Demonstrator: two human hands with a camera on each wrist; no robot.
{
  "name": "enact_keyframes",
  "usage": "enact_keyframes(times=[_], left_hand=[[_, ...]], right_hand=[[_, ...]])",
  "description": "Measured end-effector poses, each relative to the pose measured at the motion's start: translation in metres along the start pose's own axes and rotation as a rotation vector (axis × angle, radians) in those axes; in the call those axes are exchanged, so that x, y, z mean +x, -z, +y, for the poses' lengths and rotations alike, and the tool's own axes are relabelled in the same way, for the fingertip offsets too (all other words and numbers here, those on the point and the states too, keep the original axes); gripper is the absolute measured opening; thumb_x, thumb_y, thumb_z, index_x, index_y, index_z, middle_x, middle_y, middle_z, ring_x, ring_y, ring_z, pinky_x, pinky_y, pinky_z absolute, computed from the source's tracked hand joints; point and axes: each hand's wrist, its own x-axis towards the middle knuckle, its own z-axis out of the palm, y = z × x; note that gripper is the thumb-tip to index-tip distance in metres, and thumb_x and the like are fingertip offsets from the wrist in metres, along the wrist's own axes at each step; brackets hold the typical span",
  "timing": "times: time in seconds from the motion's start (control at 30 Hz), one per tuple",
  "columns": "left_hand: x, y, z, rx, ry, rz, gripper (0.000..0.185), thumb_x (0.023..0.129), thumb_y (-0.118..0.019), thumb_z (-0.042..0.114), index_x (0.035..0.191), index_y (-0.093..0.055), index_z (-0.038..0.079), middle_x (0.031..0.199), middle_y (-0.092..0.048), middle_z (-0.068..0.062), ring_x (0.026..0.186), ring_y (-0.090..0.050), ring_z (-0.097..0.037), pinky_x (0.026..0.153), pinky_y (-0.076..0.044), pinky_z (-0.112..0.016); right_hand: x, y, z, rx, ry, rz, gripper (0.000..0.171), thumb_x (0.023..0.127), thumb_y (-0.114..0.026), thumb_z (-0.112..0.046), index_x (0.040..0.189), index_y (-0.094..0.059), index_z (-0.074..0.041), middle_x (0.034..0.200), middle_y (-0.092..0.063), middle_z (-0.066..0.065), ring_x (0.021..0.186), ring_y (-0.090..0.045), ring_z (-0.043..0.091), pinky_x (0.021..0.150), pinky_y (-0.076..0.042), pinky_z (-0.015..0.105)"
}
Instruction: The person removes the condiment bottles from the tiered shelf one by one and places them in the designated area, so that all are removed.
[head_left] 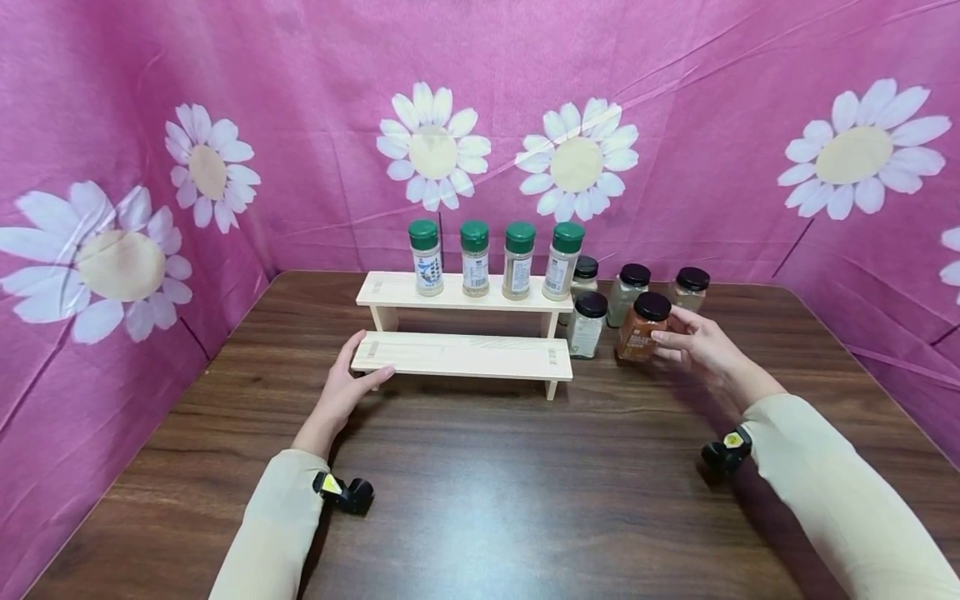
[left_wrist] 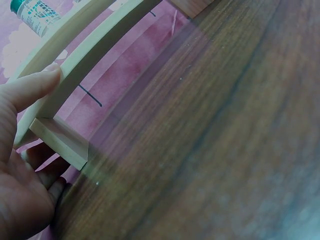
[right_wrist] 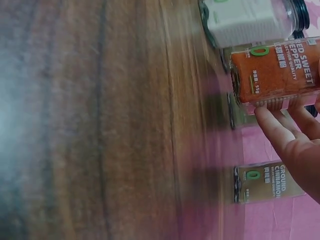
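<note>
A two-step wooden rack (head_left: 465,354) stands at the middle of the brown table (head_left: 487,500). Its upper step carries several green-lidded spice jars (head_left: 474,258); the lower step is bare. My left hand (head_left: 360,362) grips the left end of the lower step, with the thumb (left_wrist: 35,87) on its front edge and the fingers by the leg (left_wrist: 62,140). To the right of the rack, my right hand (head_left: 675,342) holds a black-lidded jar of red pepper (head_left: 641,329), which stands on the table. Its fingers (right_wrist: 285,130) lie against the jar's side (right_wrist: 275,75).
More black-lidded jars stand round the pepper jar: a pale one (head_left: 587,325) to its left, others (head_left: 628,293) (head_left: 690,287) behind, including a cinnamon jar (right_wrist: 267,182). Pink flowered cloth (head_left: 225,100) walls the table on three sides. Bare wood lies in front of the rack.
</note>
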Motion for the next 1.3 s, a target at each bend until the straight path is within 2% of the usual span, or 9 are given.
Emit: enact_keyframes(times=[0.13, 0.27, 0.5, 0.63, 0.73, 0.87, 1.07, 1.17, 1.3], left_hand=[[0.0, -0.001, 0.003, -0.014, -0.002, -0.003, 0.079, 0.074, -0.068, 0.013, 0.137, -0.019, 0.011, 0.133, -0.025, -0.015, 0.115, -0.026, -0.023, 0.094, -0.019, -0.036], [0.001, -0.001, 0.004, -0.012, 0.001, -0.007, 0.08, 0.074, -0.068, 0.013, 0.137, -0.019, 0.013, 0.134, -0.024, -0.015, 0.115, -0.025, -0.023, 0.094, -0.019, -0.037], [0.003, -0.001, 0.002, 0.001, -0.001, 0.0, 0.08, 0.073, -0.069, 0.013, 0.137, -0.02, 0.012, 0.133, -0.025, -0.015, 0.115, -0.026, -0.023, 0.094, -0.02, -0.036], [0.003, -0.001, 0.002, -0.005, -0.004, 0.0, 0.079, 0.073, -0.069, 0.012, 0.136, -0.021, 0.012, 0.132, -0.026, -0.015, 0.115, -0.027, -0.022, 0.094, -0.019, -0.036], [0.003, -0.001, 0.001, -0.008, -0.005, 0.002, 0.079, 0.073, -0.069, 0.012, 0.136, -0.021, 0.011, 0.132, -0.027, -0.015, 0.115, -0.027, -0.022, 0.094, -0.019, -0.035], [0.002, -0.001, 0.0, -0.02, 0.003, 0.004, 0.079, 0.073, -0.068, 0.01, 0.136, -0.02, 0.011, 0.13, -0.028, -0.015, 0.11, -0.031, -0.022, 0.088, -0.026, -0.032], [0.0, -0.001, 0.0, -0.021, 0.017, 0.002, 0.079, 0.074, -0.068, 0.011, 0.137, -0.02, 0.013, 0.127, -0.031, -0.014, 0.101, -0.037, -0.021, 0.074, -0.035, -0.024], [0.0, -0.001, 0.0, -0.023, 0.011, 0.003, 0.079, 0.074, -0.068, 0.01, 0.136, -0.02, 0.012, 0.128, -0.031, -0.014, 0.106, -0.035, -0.022, 0.082, -0.032, -0.027], [0.001, 0.0, -0.001, -0.032, -0.004, 0.001, 0.079, 0.073, -0.068, 0.009, 0.136, -0.02, 0.009, 0.131, -0.028, -0.015, 0.115, -0.028, -0.022, 0.094, -0.021, -0.034]], right_hand=[[0.002, 0.002, 0.0, -0.012, -0.034, 0.032, 0.043, 0.081, -0.053, 0.008, 0.118, -0.047, -0.013, 0.103, -0.056, -0.002, 0.091, -0.055, 0.014, 0.078, -0.042, 0.035], [0.004, 0.004, 0.001, -0.014, -0.071, 0.057, 0.063, 0.08, -0.055, 0.006, 0.134, -0.023, -0.003, 0.102, -0.055, -0.005, 0.091, -0.054, 0.012, 0.079, -0.041, 0.036], [0.01, 0.009, 0.005, 0.018, -0.061, 0.026, 0.071, 0.079, -0.056, 0.007, 0.136, -0.015, -0.001, 0.105, -0.055, -0.006, 0.093, -0.053, 0.012, 0.08, -0.041, 0.037], [0.012, 0.01, 0.006, 0.015, -0.069, 0.027, 0.079, 0.079, -0.056, 0.007, 0.134, 0.0, 0.005, 0.103, -0.054, -0.008, 0.092, -0.054, 0.012, 0.08, -0.041, 0.037], [0.012, 0.011, 0.007, 0.014, -0.074, 0.033, 0.08, 0.079, -0.056, 0.008, 0.134, 0.001, 0.006, 0.102, -0.054, -0.008, 0.092, -0.054, 0.011, 0.079, -0.042, 0.037], [0.013, 0.012, 0.008, 0.008, -0.076, 0.038, 0.08, 0.079, -0.057, 0.006, 0.134, 0.0, 0.006, 0.102, -0.055, -0.007, 0.092, -0.054, 0.011, 0.077, -0.043, 0.035], [0.013, 0.013, 0.01, 0.022, -0.062, 0.037, 0.072, 0.079, -0.056, 0.006, 0.136, -0.014, 0.0, 0.103, -0.055, -0.006, 0.092, -0.053, 0.011, 0.077, -0.043, 0.035], [0.013, 0.012, 0.01, 0.038, -0.052, 0.029, 0.07, 0.08, -0.053, 0.008, 0.136, -0.013, 0.0, 0.103, -0.056, -0.005, 0.092, -0.053, 0.012, 0.077, -0.043, 0.034], [0.014, 0.011, 0.01, 0.026, -0.057, 0.036, 0.075, 0.081, -0.052, 0.008, 0.134, 0.001, 0.005, 0.102, -0.054, -0.005, 0.091, -0.054, 0.011, 0.077, -0.043, 0.034]])
